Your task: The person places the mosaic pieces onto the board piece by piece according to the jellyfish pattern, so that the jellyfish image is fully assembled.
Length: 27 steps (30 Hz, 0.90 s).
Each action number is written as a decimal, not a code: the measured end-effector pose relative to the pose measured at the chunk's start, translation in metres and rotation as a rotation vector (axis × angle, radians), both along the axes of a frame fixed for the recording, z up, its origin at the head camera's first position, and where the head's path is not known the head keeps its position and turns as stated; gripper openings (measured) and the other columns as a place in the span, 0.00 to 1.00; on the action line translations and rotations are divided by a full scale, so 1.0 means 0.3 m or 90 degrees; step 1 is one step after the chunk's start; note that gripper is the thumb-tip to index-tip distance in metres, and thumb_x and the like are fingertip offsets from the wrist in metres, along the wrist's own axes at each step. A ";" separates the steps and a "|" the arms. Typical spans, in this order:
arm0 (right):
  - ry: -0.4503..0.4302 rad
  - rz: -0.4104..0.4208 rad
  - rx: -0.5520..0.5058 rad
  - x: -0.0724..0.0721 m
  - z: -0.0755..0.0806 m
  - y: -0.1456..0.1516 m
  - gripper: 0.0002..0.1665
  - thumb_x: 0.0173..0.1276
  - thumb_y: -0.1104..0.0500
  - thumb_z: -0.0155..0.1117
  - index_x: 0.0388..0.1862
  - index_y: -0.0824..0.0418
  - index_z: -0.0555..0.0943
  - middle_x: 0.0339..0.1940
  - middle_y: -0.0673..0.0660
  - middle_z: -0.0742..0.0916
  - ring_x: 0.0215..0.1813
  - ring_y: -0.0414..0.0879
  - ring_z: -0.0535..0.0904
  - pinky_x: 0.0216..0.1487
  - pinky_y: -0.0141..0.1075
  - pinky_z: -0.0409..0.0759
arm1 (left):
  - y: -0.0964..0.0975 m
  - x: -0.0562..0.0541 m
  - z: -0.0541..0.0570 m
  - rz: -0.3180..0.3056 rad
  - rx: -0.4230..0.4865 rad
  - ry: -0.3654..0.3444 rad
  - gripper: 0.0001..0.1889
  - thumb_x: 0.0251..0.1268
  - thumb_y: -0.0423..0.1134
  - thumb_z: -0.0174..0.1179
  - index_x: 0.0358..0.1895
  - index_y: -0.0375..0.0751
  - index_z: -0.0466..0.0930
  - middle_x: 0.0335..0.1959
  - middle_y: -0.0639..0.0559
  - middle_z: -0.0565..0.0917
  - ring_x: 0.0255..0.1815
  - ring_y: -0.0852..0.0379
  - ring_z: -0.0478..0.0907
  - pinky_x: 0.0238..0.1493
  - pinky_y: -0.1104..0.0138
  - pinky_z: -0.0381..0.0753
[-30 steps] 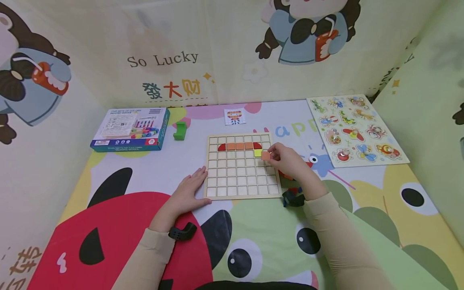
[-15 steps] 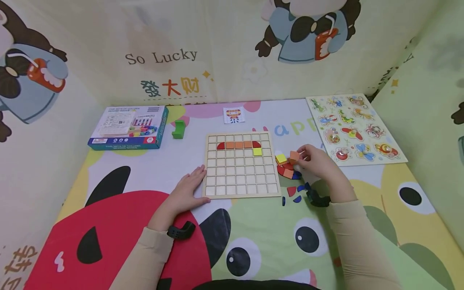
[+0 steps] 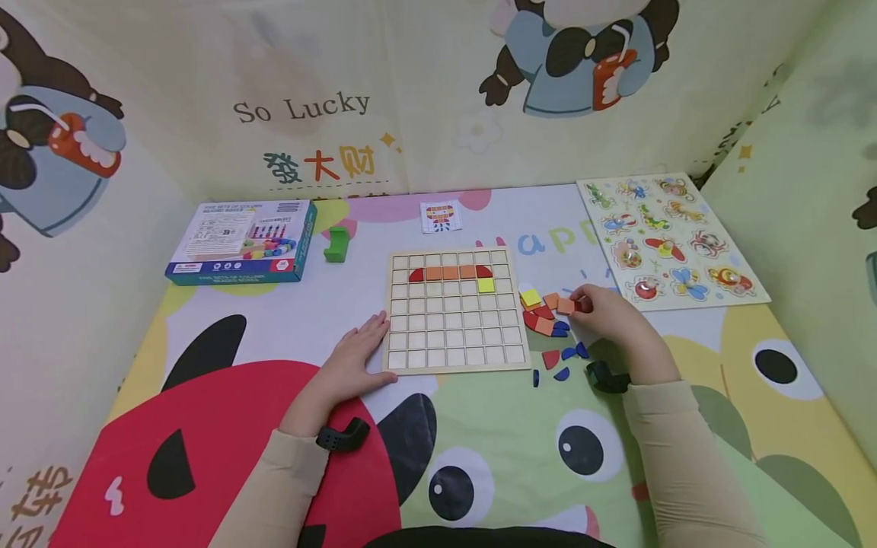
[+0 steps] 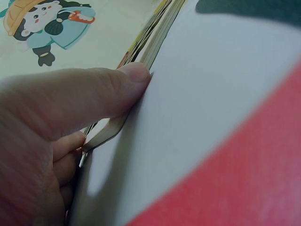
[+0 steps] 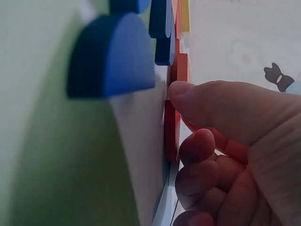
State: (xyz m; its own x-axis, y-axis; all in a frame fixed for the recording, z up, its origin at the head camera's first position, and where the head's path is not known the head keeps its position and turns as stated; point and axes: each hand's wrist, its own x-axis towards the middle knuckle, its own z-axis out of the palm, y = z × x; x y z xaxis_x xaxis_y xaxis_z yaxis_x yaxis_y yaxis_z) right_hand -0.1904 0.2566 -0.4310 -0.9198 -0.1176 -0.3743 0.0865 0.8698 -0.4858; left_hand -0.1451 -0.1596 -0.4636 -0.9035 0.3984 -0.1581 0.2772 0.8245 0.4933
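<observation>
A wooden grid board (image 3: 404,365) lies mid-table. One row in it holds orange squares (image 3: 449,272) between two red rounded pieces (image 3: 484,272), with a yellow square (image 3: 486,285) below the right end. My left hand (image 3: 356,354) rests against the board's lower left corner, thumb (image 4: 127,77) on its edge and fingers along the side. At the loose pile, the thumb and fingertips of my right hand (image 3: 610,316) pinch an orange block (image 3: 565,306), low at the table. A red piece (image 5: 171,134) shows under those fingertips, partly hidden.
Loose red, orange, yellow and blue pieces (image 3: 562,374) lie right of the board. Behind it is a small pattern card (image 3: 441,218). A box (image 3: 240,243) and green block (image 3: 336,245) stand back left; an animal puzzle board (image 3: 671,243) lies back right.
My right hand has moved right, away from the grid, carrying the orange block down to the loose pieces. The left hand has stayed at the board's corner.
</observation>
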 end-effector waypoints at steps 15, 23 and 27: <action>0.009 0.013 0.003 0.007 0.000 0.027 0.19 0.63 0.58 0.57 0.51 0.64 0.72 0.40 0.63 0.78 0.41 0.54 0.70 0.44 0.45 0.73 | -0.001 -0.003 -0.006 -0.002 0.002 0.001 0.51 0.43 0.55 0.66 0.71 0.46 0.48 0.74 0.52 0.49 0.74 0.51 0.44 0.70 0.48 0.45; 0.022 0.033 0.013 0.000 -0.009 0.025 0.20 0.63 0.57 0.58 0.52 0.65 0.73 0.46 0.66 0.78 0.45 0.56 0.71 0.53 0.53 0.71 | 0.000 0.000 -0.001 0.000 -0.002 -0.003 0.51 0.43 0.54 0.67 0.71 0.46 0.48 0.74 0.51 0.49 0.74 0.51 0.44 0.70 0.48 0.45; 0.030 0.032 0.016 0.002 -0.011 0.030 0.20 0.63 0.58 0.58 0.51 0.66 0.73 0.45 0.66 0.77 0.45 0.57 0.70 0.52 0.53 0.71 | -0.001 0.000 0.001 -0.002 0.000 -0.005 0.51 0.43 0.54 0.67 0.71 0.46 0.48 0.74 0.52 0.49 0.74 0.51 0.44 0.70 0.48 0.45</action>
State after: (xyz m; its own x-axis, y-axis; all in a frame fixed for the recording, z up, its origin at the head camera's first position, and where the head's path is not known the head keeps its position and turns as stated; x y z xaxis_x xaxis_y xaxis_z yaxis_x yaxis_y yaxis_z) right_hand -0.1897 0.2655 -0.4344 -0.9296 -0.1557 -0.3340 0.0195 0.8844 -0.4664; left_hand -0.1451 -0.1600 -0.4633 -0.9007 0.4018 -0.1652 0.2762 0.8231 0.4962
